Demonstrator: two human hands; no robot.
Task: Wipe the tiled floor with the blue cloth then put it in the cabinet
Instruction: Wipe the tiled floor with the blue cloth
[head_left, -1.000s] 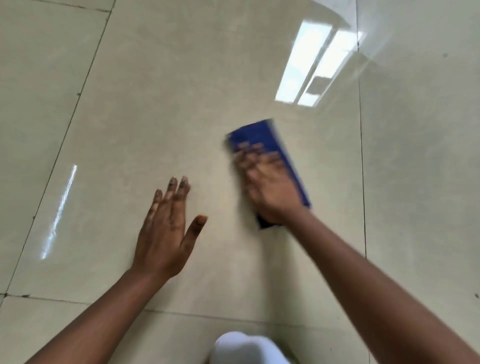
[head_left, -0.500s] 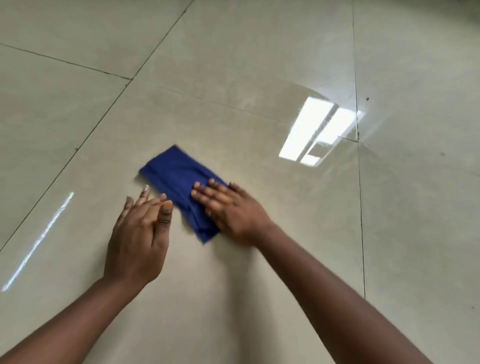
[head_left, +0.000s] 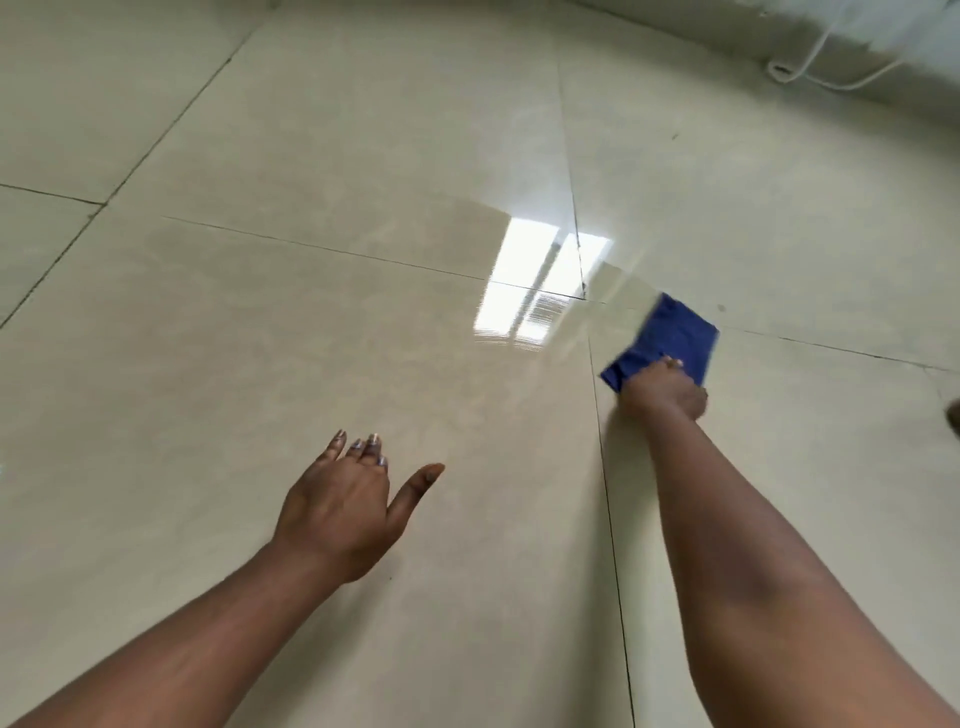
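Blue cloth (head_left: 667, 338) lies flat beneath my right hand (head_left: 665, 392), fingers pressing it onto the tiled floor (head_left: 363, 312), long axis running away from me; my left hand (head_left: 343, 514) rests spread, empty.

Both forearms are bare with no sleeves in view, and the left hand (head_left: 343, 512) has pale, glossy polish on its fingernails, while the right hand (head_left: 667, 392) shows no rings.
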